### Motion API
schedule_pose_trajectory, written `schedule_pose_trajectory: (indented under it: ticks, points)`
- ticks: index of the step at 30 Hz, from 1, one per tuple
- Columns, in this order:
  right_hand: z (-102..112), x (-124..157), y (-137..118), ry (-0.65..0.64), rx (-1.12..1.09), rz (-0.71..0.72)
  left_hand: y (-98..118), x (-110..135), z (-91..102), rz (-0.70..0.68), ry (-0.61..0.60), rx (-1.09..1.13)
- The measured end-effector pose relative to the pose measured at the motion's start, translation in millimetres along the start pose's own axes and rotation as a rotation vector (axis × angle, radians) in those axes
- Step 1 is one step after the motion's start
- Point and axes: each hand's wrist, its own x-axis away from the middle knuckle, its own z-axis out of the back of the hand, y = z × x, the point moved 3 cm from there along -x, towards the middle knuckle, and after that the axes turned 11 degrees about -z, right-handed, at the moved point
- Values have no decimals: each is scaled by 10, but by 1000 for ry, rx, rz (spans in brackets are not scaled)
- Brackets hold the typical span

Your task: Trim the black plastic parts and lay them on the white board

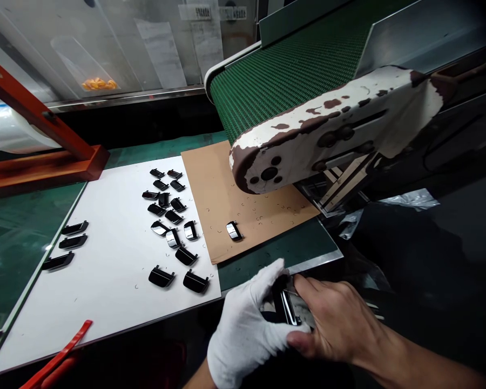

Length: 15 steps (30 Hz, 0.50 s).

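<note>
My left hand (pixel 249 324), in a white glove, and my bare right hand (pixel 336 321) meet below the table's front edge. Both close around a small glossy black plastic part (pixel 285 307), pinched between their fingers. Several like black parts (pixel 170 216) lie scattered on the white sheet (pixel 105 259), and one part (pixel 234 230) rests on the brown cardboard (pixel 222 189). Three more black parts (pixel 67 243) sit in a column at the sheet's left edge.
A green conveyor belt (pixel 291 70) with a worn white end housing (pixel 328 135) overhangs the cardboard. An orange stand (pixel 40 156) is at the back left. A red tool (pixel 60 356) lies at the front left. Green matting (pixel 8 237) covers the table.
</note>
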Motion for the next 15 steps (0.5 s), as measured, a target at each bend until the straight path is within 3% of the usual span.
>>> schedule_pose_trajectory:
  ticks: [15]
  points:
    - [16, 2, -27, 96, 50, 48, -22, -2, -15, 29, 35, 36]
